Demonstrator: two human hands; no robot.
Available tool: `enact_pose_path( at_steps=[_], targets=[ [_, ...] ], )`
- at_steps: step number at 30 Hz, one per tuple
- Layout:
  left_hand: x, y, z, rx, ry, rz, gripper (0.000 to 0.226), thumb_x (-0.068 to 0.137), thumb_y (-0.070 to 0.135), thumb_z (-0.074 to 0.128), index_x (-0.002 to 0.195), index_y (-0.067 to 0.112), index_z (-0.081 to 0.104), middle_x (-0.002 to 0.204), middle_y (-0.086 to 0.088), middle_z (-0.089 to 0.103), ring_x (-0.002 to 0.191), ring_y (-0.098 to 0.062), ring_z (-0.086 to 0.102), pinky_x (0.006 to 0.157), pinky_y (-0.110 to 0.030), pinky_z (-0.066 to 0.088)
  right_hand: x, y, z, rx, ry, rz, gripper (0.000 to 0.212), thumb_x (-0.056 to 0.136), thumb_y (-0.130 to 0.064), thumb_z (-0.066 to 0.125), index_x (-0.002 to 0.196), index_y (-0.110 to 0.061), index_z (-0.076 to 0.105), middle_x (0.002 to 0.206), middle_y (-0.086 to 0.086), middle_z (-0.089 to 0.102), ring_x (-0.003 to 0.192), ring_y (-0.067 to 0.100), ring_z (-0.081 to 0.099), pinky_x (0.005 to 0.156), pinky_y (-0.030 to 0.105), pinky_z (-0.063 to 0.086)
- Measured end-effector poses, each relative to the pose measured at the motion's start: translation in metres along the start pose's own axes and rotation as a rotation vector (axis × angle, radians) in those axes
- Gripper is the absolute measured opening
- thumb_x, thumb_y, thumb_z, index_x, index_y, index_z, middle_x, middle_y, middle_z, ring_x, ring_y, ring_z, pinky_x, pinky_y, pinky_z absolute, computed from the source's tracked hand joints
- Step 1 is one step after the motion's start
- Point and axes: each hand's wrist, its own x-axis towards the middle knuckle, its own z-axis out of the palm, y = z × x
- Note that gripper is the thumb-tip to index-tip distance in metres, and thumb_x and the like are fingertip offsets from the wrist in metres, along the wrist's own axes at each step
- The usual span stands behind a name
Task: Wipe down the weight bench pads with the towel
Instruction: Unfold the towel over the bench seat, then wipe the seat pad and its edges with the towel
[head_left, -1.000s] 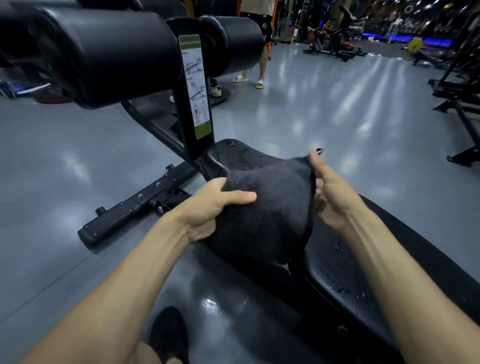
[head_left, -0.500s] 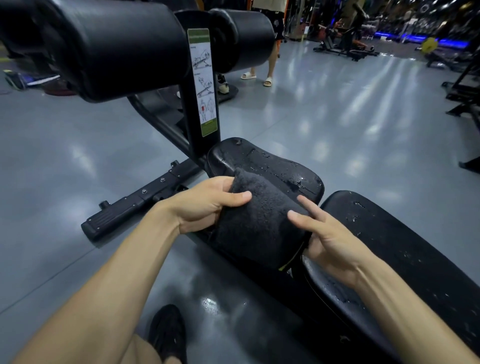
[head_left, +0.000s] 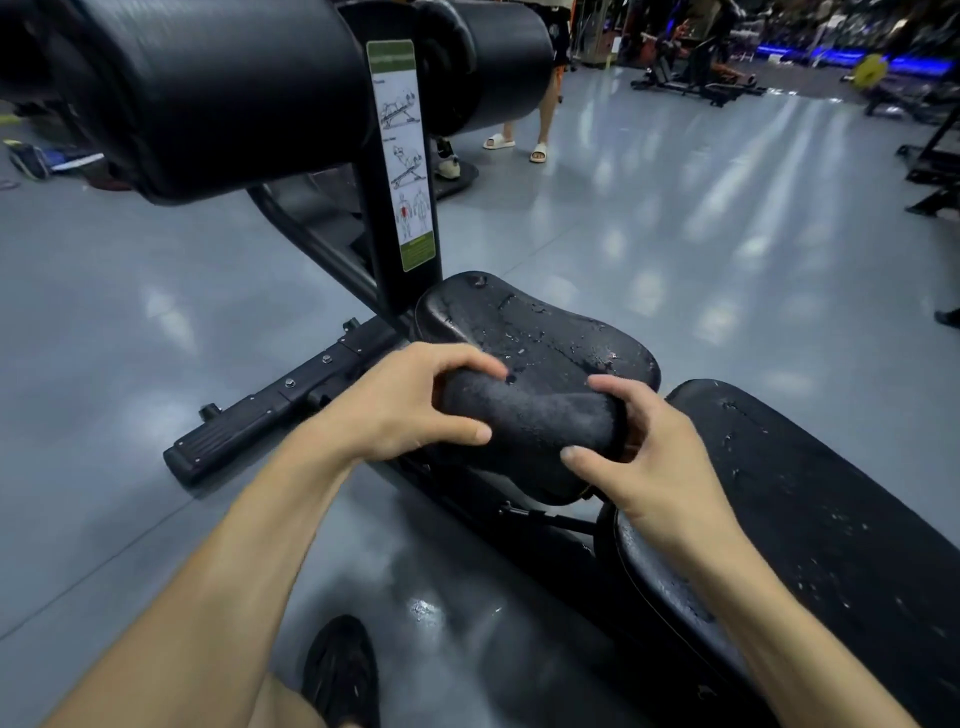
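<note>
Both hands grasped a bunched dark towel (head_left: 524, 415), the left hand (head_left: 400, 402) curled round its left end and the right hand (head_left: 649, 457) pinching its right end. Beneath their grip lay the wet seat pad (head_left: 540, 332), with the long back pad (head_left: 831, 519) just right of the right hand.

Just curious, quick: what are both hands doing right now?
Left hand: grips the towel.
Right hand: grips the towel's other end.

Glossy grey floor (head_left: 675, 218) mirrors overhead light; gym machines (head_left: 691, 67) line the far side.
</note>
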Motion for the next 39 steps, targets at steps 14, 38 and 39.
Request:
enact_pose_path(
  at_steps=[14, 38, 39],
  targets=[
    [0.012, 0.005, 0.021, -0.059, -0.079, 0.095, 0.030, 0.082, 0.035, 0.083, 0.102, 0.026, 0.062, 0.097, -0.010, 0.067, 0.085, -0.039, 0.060, 0.079, -0.058, 0.053, -0.035, 0.036, 0.015, 0.726, -0.238, 0.290, 0.048, 0.074, -0.005, 0.086, 0.119, -0.001, 0.070, 0.120, 0.028, 0.070, 0.106, 0.035, 0.069, 0.100, 0.053, 0.055],
    [0.020, -0.054, 0.004, 0.314, -0.040, -0.258, 0.013, 0.096, 0.022, 0.061, 0.091, 0.033, 0.066, 0.076, 0.021, 0.071, 0.061, -0.003, 0.070, 0.063, -0.029, 0.057, 0.008, 0.090, 0.045, -0.993, -0.147, -0.026, 0.133, 0.069, -0.099, 0.024, 0.162, -0.012, -0.014, 0.169, 0.020, -0.017, 0.157, 0.038, -0.014, 0.126, 0.057, -0.002],
    [0.019, -0.055, 0.003, 0.323, -0.039, -0.267, 0.014, 0.096, 0.022, 0.060, 0.090, 0.033, 0.066, 0.076, 0.022, 0.071, 0.062, -0.002, 0.070, 0.063, -0.029, 0.057, 0.013, 0.089, 0.052, -1.004, -0.135, -0.034, 0.132, 0.071, -0.098, 0.021, 0.161, -0.008, -0.014, 0.168, 0.023, -0.016, 0.156, 0.041, -0.013, 0.126, 0.058, 0.000]
  ],
)
